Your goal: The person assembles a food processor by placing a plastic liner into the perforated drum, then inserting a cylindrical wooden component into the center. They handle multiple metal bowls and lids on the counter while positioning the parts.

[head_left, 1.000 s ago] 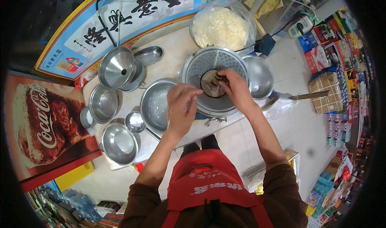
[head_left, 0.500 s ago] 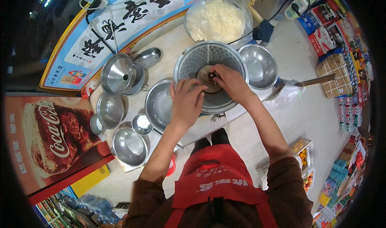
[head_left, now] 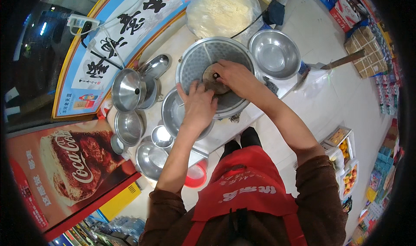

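In a round metal drum (head_left: 234, 51) with a dimpled inner wall lies a grey-brown disc (head_left: 208, 76). A small dark knob or nut (head_left: 216, 75) sits at the disc's middle. My right hand (head_left: 234, 79) reaches in from the right, its fingertips closed around that knob. Beside the disc's near left edge is my left hand (head_left: 198, 106), fingers apart and bent over the drum's near side. Whether its fingertips press on the disc is hard to tell. My hands hide part of the disc.
A steel basin (head_left: 274, 54) stands right of the drum, a clear bag of pale yellow powder (head_left: 223, 14) behind it. A pan (head_left: 172, 116), funnel (head_left: 128, 90), scoop (head_left: 157, 66) and bowls (head_left: 151, 159) crowd the left. A red tub (head_left: 196, 175) is on the floor.
The whole view has shifted and turned a little, so the drum sits further left. Both hands stay at the disc; the right fingers lie lower over the knob.
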